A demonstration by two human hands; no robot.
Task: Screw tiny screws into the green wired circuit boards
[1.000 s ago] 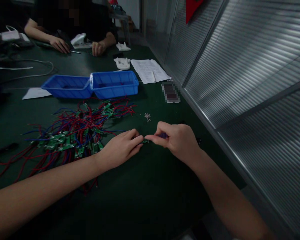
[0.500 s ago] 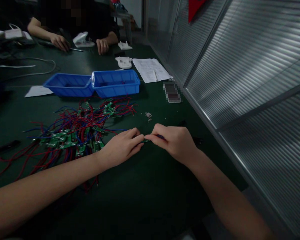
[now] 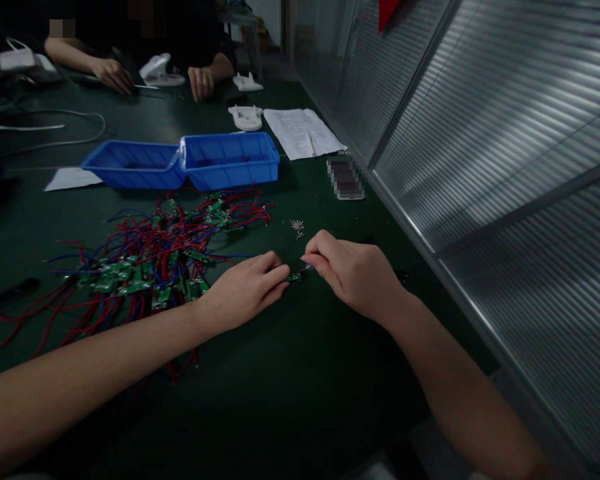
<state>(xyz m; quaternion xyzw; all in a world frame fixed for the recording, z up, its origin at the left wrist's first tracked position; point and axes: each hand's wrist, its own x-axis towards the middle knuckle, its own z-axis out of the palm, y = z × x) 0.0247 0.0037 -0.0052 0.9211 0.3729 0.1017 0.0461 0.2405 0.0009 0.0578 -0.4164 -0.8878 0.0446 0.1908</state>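
Observation:
My left hand [image 3: 253, 287] pinches a small green circuit board [image 3: 294, 277], whose end sticks out past the fingertips. To its right, my right hand [image 3: 353, 270] is closed, thumb against the bent fingers. A tiny pale-and-bluish bit shows under those fingers near the board, too small to name. On the left lies a tangled heap of green circuit boards [image 3: 125, 273] with red and blue wires [image 3: 177, 233]. Just beyond my hands is a little pile of small metal pieces [image 3: 297, 228], perhaps screws.
Two blue bins [image 3: 230, 175] stand behind the heap. A printed sheet [image 3: 300, 133], a pixelated phone-like object [image 3: 346, 178] and white plastic parts [image 3: 247, 119] lie further back. A ribbed partition [image 3: 480, 133] borders the table's right side. Across the table, a person's hands [image 3: 111, 73] rest near a thin tool.
My right hand has drawn slightly up and right, away from my left fingertips, so more of the circuit board shows. The left hand is nearly still, and the view has shifted slightly.

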